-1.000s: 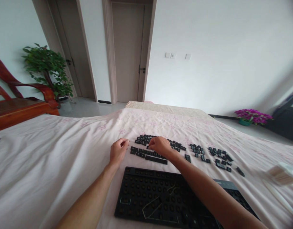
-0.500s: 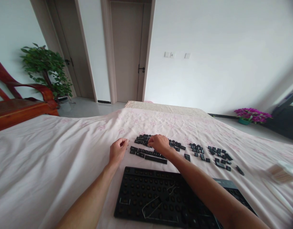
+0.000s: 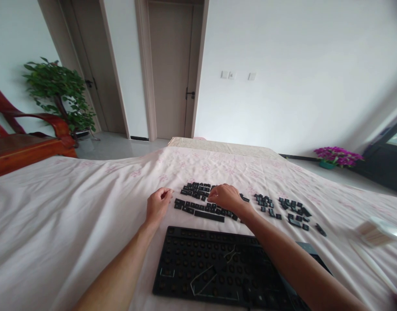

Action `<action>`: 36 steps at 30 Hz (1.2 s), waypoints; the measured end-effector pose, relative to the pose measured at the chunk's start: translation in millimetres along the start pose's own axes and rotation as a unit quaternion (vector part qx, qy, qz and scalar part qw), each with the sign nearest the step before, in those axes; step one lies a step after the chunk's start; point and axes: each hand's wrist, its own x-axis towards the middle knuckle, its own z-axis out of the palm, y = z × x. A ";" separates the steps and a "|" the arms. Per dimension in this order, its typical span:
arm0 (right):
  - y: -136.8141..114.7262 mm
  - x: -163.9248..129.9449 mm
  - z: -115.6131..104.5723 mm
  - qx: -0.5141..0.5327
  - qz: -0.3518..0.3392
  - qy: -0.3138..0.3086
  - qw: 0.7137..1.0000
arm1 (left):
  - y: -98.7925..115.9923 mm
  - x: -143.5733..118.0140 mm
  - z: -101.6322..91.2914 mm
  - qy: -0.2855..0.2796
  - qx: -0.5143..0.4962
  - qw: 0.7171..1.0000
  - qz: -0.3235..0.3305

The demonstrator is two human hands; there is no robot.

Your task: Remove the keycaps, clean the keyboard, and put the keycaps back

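Observation:
A black keyboard base (image 3: 214,268) with its keycaps taken off lies on the pale pink bed sheet (image 3: 72,207) in front of me. Beyond it, several black keycaps (image 3: 195,207) lie laid out in rows. My right hand (image 3: 226,196) rests on those rows, fingers curled down onto the caps; whether it pinches one is hidden. My left hand (image 3: 157,205) lies on the sheet just left of the rows, fingers loosely curled; I see nothing in it. More loose keycaps (image 3: 291,209) lie to the right.
A clear box of pale sticks (image 3: 376,231) sits at the right on the sheet. Behind the bed are a red wooden chair (image 3: 26,138), a green potted plant (image 3: 58,93), two doors and purple flowers (image 3: 337,156) on the floor.
My right hand has slid a little to the right along the keycap rows. My left hand has stayed put. The view has shifted slightly.

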 end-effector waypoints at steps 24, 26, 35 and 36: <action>1.3 8.0 13.7 -0.010 0.004 0.031 0.999 | -0.5 0.8 0.5 0.005 0.019 1.000 0.004; 4.3 6.6 11.2 -0.005 0.007 0.033 0.999 | 0.1 0.8 0.4 0.006 0.018 1.000 0.002; 30.8 -5.1 -0.7 0.001 0.024 0.018 1.000 | -1.0 0.7 0.5 0.001 0.012 1.000 -0.002; 32.0 -7.6 -0.9 -0.007 0.022 0.016 1.000 | -1.7 0.8 0.6 0.001 0.009 1.000 -0.005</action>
